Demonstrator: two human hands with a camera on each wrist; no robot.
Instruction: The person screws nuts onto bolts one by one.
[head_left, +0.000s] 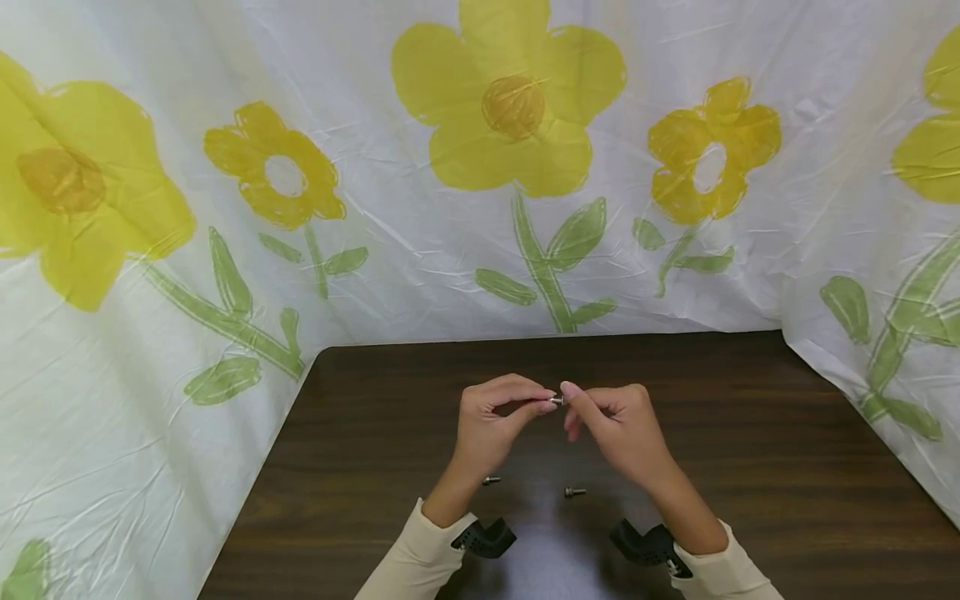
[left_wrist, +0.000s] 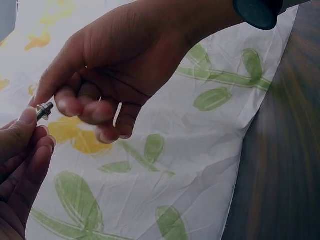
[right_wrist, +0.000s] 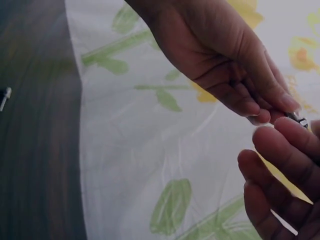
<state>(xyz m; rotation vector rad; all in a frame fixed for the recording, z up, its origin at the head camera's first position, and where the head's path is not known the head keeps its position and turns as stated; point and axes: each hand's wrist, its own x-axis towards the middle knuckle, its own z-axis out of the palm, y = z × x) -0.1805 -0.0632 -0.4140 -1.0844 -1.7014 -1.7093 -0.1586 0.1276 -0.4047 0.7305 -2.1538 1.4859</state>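
Observation:
My left hand pinches a small metal bolt between thumb and fingertips, above the table. In the left wrist view, a nut or washer shows on the bolt near its bare end, beyond the left thumb. My right hand is close at that end, thumb and bent fingers spread apart around it. The right wrist view shows the bolt at the left fingertips, with the right hand's fingers just below.
Two more small metal bolts, one to the left and one to the right, lie on the dark wood table below the hands. A white flowered curtain hangs along the table's far and side edges. Both wrists carry black cameras.

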